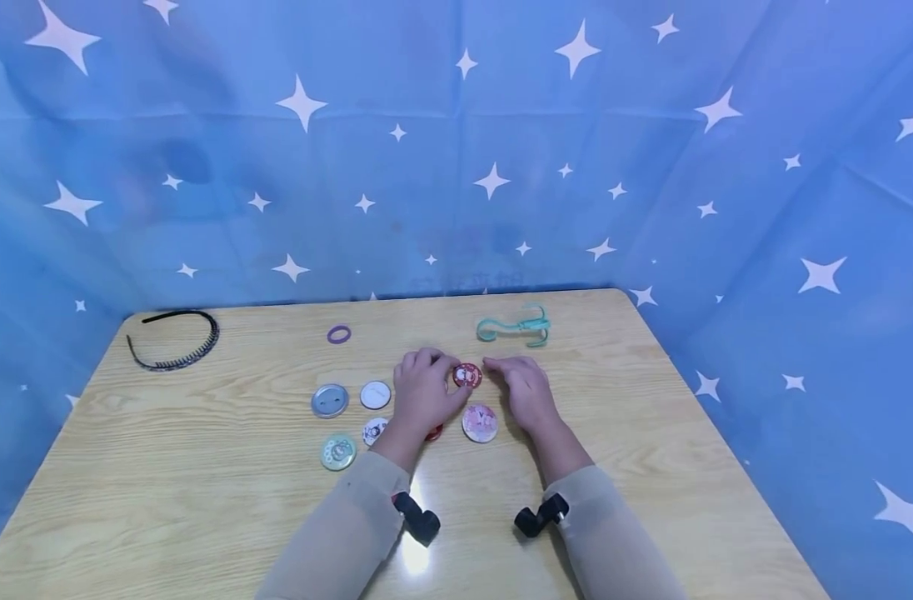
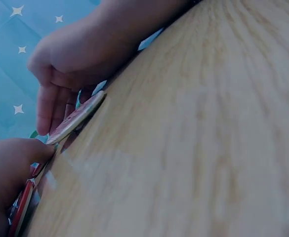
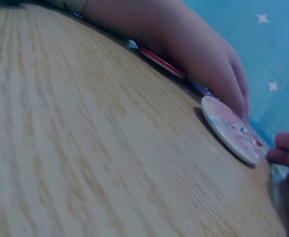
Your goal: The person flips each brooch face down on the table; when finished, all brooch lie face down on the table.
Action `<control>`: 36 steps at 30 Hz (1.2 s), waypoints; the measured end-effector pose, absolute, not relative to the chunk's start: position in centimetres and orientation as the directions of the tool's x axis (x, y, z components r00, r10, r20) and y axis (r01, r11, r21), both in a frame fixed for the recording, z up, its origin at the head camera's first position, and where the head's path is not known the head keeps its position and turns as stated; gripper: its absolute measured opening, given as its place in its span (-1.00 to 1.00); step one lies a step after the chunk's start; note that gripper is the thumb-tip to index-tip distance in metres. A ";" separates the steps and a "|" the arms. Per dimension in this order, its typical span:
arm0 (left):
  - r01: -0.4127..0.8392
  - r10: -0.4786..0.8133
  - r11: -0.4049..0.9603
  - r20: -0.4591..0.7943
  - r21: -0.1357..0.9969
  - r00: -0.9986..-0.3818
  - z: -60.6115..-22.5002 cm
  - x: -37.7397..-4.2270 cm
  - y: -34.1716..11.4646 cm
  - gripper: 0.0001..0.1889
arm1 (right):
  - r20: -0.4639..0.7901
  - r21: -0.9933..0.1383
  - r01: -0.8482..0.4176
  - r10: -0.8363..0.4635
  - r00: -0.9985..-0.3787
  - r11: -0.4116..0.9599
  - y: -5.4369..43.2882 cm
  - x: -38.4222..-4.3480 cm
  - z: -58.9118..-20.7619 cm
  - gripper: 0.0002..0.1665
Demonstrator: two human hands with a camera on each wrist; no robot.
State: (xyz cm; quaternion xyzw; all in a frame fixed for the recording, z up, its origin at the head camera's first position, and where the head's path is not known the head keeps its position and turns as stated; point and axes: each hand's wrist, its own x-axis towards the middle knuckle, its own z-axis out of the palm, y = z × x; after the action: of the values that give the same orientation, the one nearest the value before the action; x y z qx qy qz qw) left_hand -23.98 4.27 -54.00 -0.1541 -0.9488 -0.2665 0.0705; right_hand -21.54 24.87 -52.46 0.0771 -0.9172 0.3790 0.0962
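In the head view, my left hand (image 1: 425, 392) grips a round red button badge (image 1: 467, 375) by its edge, thumb on the near side and fingers on the far side. My right hand (image 1: 527, 392) lies just right of that badge, its fingers pointing toward it and holding nothing. Nearer to me, between both forearms, is a pink button badge (image 1: 480, 423); the right wrist view shows its pale rim and the pink badge face (image 3: 230, 128) close up. Under my left wrist another red badge (image 1: 433, 433) is partly hidden.
Left of my left arm lie a silver badge back (image 1: 330, 401), a white badge (image 1: 376, 395), a partly covered printed badge (image 1: 375, 431) and a green badge (image 1: 339, 452). Farther back are a black headband (image 1: 179, 363), a purple ring (image 1: 339, 334) and a teal hair claw (image 1: 512, 326).
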 end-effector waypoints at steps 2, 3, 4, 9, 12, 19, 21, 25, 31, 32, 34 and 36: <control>0.336 0.260 0.807 0.220 0.486 -0.940 -54.1 -23.9 4.3 -0.43 | 0.215 -0.670 -0.183 -0.047 -0.975 0.719 24.9 -21.6 -52.7 -0.41; 0.340 0.264 0.806 0.221 0.484 -0.939 -54.1 -23.9 4.3 -0.44 | 0.206 -0.668 -0.169 -0.038 -0.978 0.725 24.9 -21.6 -52.8 -0.42; 0.343 0.269 0.806 0.218 0.482 -0.938 -54.1 -23.9 4.3 -0.44 | 0.201 -0.662 -0.160 -0.033 -0.979 0.732 24.9 -21.7 -52.9 -0.44; 0.357 0.292 0.800 0.208 0.483 -0.934 -53.8 -23.9 4.2 -0.46 | 0.217 -0.617 -0.183 -0.058 -0.974 0.766 24.9 -21.9 -53.1 -0.58; 0.355 0.297 0.791 0.195 0.498 -0.935 -53.6 -24.0 4.2 -0.46 | 0.228 -0.582 -0.213 -0.094 -0.969 0.785 24.8 -21.9 -53.1 -0.63; 0.351 0.295 0.785 0.190 0.511 -0.936 -53.2 -24.1 4.0 -0.44 | 0.211 -0.517 -0.248 -0.159 -0.964 0.819 24.7 -21.8 -52.8 -0.46; 0.352 0.296 0.785 0.191 0.510 -0.936 -53.3 -24.1 4.0 -0.45 | 0.200 -0.510 -0.244 -0.162 -0.966 0.825 24.7 -21.8 -52.7 -0.45; 0.356 0.295 0.781 0.198 0.513 -0.935 -53.4 -24.1 3.9 -0.48 | 0.184 -0.526 -0.230 -0.155 -0.971 0.819 24.6 -21.8 -52.7 -0.47; 0.354 0.287 0.767 0.208 0.534 -0.935 -53.5 -24.1 3.9 -0.50 | 0.189 -0.547 -0.224 -0.142 -0.972 0.806 24.7 -21.9 -52.9 -0.50; 0.352 0.284 0.766 0.208 0.537 -0.936 -53.5 -24.1 3.9 -0.51 | 0.189 -0.547 -0.225 -0.142 -0.972 0.806 24.8 -21.9 -53.0 -0.51; 0.347 0.280 0.766 0.205 0.541 -0.938 -53.5 -24.2 3.9 -0.51 | 0.192 -0.545 -0.229 -0.145 -0.970 0.806 24.8 -22.0 -53.0 -0.51; 0.341 0.275 0.767 0.201 0.544 -0.940 -53.5 -24.2 3.9 -0.51 | 0.195 -0.545 -0.232 -0.148 -0.970 0.806 24.8 -22.1 -53.1 -0.50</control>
State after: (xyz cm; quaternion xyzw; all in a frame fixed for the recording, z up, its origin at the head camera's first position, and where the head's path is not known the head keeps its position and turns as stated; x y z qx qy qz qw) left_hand -24.24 3.87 -53.52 -0.1641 -0.9384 -0.2992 0.0547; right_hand -22.07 24.77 -53.08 0.1004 -0.9475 0.2951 0.0716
